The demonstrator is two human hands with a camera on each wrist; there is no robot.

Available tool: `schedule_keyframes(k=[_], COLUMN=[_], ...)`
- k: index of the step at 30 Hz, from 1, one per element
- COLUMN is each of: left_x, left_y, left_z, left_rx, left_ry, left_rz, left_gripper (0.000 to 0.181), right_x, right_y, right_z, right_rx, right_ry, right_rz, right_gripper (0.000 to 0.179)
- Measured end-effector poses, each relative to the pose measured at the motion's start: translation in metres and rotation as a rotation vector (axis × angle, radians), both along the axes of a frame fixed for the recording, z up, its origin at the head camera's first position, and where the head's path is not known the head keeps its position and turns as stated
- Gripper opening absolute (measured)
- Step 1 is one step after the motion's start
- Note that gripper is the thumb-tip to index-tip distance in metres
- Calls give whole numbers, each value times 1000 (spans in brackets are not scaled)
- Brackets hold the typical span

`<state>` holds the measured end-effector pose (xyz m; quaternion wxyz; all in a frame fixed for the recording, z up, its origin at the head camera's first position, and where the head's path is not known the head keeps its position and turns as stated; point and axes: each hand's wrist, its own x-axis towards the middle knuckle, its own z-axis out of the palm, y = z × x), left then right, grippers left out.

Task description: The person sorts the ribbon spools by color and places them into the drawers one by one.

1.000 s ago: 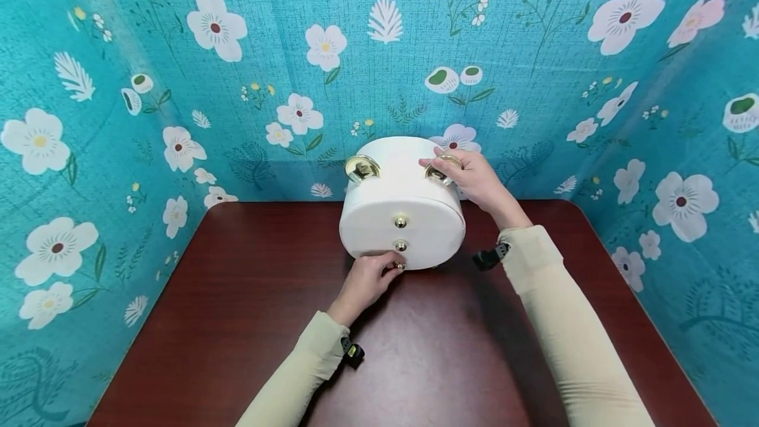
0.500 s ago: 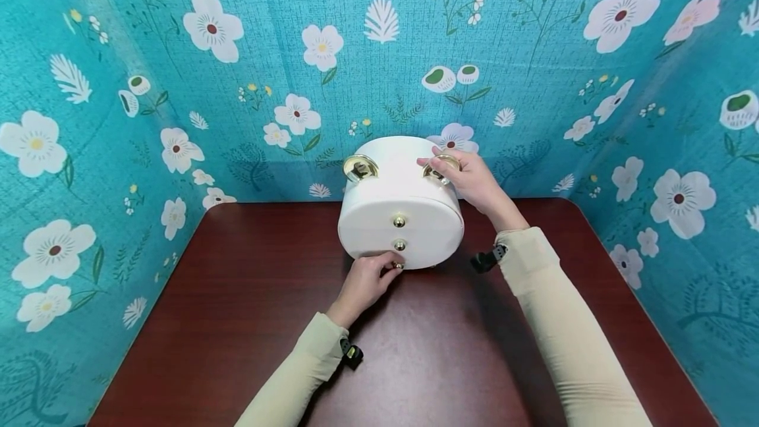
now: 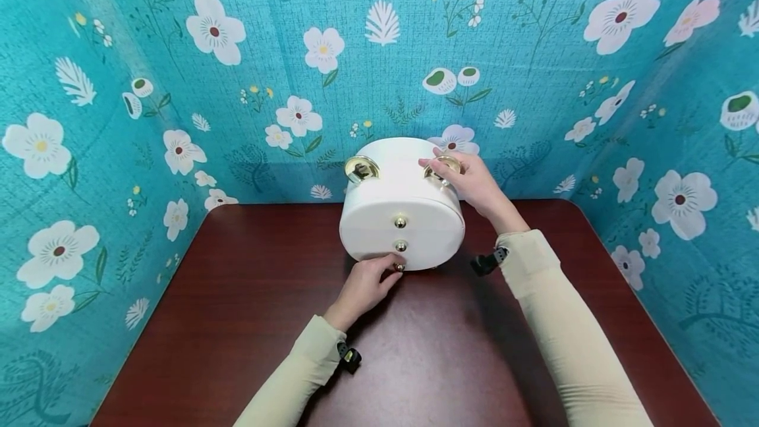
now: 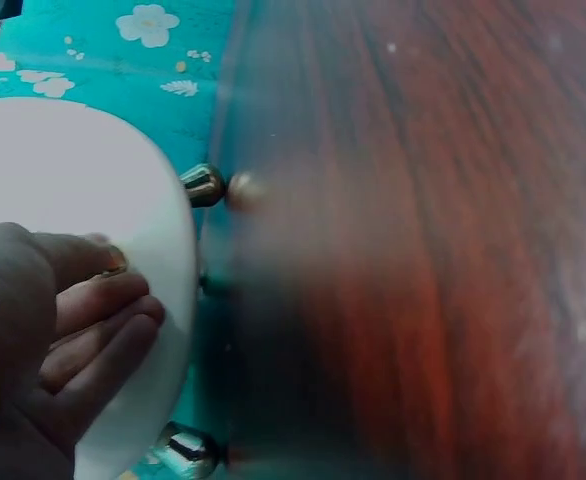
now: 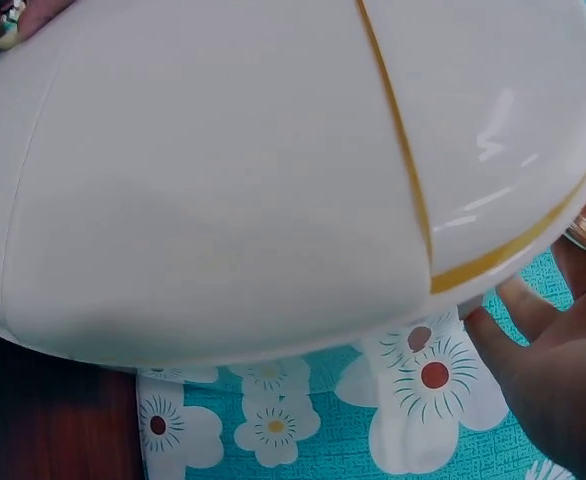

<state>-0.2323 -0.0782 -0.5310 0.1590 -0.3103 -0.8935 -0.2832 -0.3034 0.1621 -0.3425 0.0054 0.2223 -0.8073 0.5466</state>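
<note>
A white rounded box (image 3: 367, 223) stands at the back of the table, with a column of gold knobs down its front. Its lowest knob (image 3: 400, 267) is pinched between the thumb and index finger of my left hand (image 3: 364, 284); the left wrist view shows the other fingers curled close to the white front. Up top are two gold ring-shaped ears. The left ear (image 3: 362, 169) is untouched. My right hand (image 3: 474, 176) grips the right ear (image 3: 452, 162), thumb and fingers around it. Part of that ear is hidden by the hand.
Beneath the box, gold feet (image 4: 187, 450) lift it off the dark red-brown wooden table (image 3: 249, 321). Behind and on both sides hangs a teal floral cloth (image 3: 261, 58). Black cameras are strapped to both wrists.
My left wrist has shifted slightly down and left, and a bit more of the lowest knob shows. The right hand and the box stay where they were.
</note>
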Motion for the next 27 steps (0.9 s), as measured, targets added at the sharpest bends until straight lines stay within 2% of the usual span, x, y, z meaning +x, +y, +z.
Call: schedule_keyframes(k=[3, 6, 8, 11, 15, 18, 22, 27], left_x=[5, 11, 17, 27, 35, 37, 41, 46], left_y=[-6, -15, -25, -45, -77, -104, -138, -167], left_z=[10, 25, 37, 58, 84, 96, 101, 101], left_rx=[-41, -39, -21, -6, -26, -70, -160, -265], left_ry=[-14, 21, 79, 197, 336, 365, 352, 322], left_rz=[-45, -91, -115, -112, -22, 75, 195, 297], left_gripper=[26, 31, 32, 37, 51, 63, 75, 81], right_x=[-1, -1, 2, 12, 32, 47, 63, 72], right_y=[5, 15, 23, 36, 54, 70, 89, 106], right_z=[-4, -12, -18, -24, -31, -36, -42, -49], right_rx=[-15, 43, 127, 274, 466, 606, 742, 813], right_ry=[6, 76, 155, 322, 559, 664, 708, 713], right_rz=[10, -33, -86, -155, -207, -251, -301, -331], right_gripper=[41, 48, 50, 52, 60, 71, 85, 94])
